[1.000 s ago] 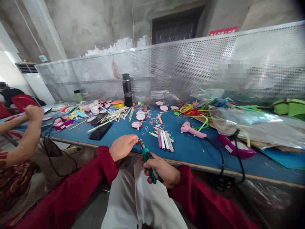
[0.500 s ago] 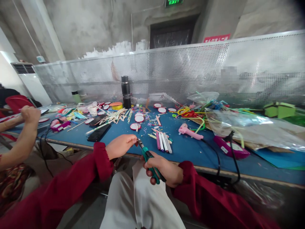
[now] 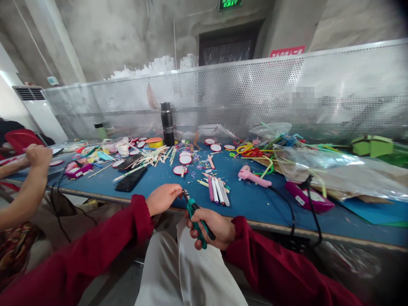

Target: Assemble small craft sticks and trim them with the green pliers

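My right hand (image 3: 208,227) is wrapped round the green and black handles of a pair of pliers (image 3: 192,207) above my lap. The metal jaws point up and away, right by the fingertips of my left hand (image 3: 164,198). Those left fingers are pinched together at the jaws, and whatever they hold is too small to make out. Beyond the hands, a row of marker pens (image 3: 218,191) lies on the blue table (image 3: 178,196). Small round white discs with red rims (image 3: 180,170) lie farther back.
A pink glue gun (image 3: 255,176) and a purple device with a cord (image 3: 308,196) lie to the right. A black phone (image 3: 131,178), wooden sticks (image 3: 156,156) and a black bottle (image 3: 167,123) are left of centre. Another person's hand (image 3: 38,157) is at far left.
My right hand and the pliers have shifted slightly left, with the handles now more upright. My left hand has turned a little, its fingertips still pinched by the jaws.
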### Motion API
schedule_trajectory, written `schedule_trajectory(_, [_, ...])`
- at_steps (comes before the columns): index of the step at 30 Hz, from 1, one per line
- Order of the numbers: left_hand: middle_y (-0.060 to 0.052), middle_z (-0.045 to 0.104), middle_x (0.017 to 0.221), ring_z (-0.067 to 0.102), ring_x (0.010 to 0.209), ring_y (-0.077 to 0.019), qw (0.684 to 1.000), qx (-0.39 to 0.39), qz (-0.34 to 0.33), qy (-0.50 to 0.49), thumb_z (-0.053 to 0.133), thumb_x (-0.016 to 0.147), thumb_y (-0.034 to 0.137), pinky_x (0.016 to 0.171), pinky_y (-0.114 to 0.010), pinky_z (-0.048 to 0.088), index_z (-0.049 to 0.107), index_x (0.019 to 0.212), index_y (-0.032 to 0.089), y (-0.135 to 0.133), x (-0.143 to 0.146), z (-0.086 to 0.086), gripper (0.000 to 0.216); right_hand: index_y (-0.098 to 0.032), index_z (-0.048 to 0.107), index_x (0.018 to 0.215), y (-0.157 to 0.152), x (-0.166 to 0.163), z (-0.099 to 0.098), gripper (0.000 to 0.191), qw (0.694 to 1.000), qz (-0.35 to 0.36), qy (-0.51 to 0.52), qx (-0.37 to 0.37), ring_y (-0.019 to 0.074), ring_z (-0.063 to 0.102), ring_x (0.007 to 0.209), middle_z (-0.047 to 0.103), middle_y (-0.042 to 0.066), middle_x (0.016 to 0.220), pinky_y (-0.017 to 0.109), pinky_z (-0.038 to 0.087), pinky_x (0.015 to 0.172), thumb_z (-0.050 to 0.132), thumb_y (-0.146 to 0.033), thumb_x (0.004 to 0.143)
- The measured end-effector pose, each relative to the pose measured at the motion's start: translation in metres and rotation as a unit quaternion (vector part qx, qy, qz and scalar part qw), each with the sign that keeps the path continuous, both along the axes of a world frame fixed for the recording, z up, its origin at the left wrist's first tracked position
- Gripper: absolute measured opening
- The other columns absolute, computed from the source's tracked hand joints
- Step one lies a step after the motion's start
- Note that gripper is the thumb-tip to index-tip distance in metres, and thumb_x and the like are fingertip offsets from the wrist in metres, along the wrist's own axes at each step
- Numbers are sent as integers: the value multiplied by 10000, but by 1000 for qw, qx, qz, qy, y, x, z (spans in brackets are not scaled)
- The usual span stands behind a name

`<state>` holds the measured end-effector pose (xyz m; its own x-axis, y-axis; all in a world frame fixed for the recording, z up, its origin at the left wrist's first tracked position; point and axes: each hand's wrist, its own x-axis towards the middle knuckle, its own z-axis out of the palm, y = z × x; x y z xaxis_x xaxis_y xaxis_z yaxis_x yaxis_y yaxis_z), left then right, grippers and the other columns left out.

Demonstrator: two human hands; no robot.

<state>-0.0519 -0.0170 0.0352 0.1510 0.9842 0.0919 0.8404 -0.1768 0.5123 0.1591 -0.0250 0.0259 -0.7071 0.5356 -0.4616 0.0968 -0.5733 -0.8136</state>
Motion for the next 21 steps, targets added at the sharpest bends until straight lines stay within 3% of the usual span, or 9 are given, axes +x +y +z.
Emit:
schedule_trajectory(8, [30, 484, 688, 464, 691, -162, 1000, -11, -6, 0, 417, 988, 390, 672, -282, 336, 500, 742, 207, 6, 0, -1, 317, -224, 458, 874, -2, -3, 3, 261, 999, -17, 1, -46, 102, 403, 567, 459, -50, 705, 253, 337, 534, 521, -241, 622])
schedule_trajectory(21, [30, 500, 705, 458, 702, -158, 999, -33, -13, -12, 425, 983, 388, 674, -274, 331, 506, 759, 205, 8, -3, -6, 300, -228, 469, 899, -4, -7, 0, 283, 997, -21, 11, -74, 101, 406, 572, 459, -57, 714, 259, 324, 555, 531, -248, 623])
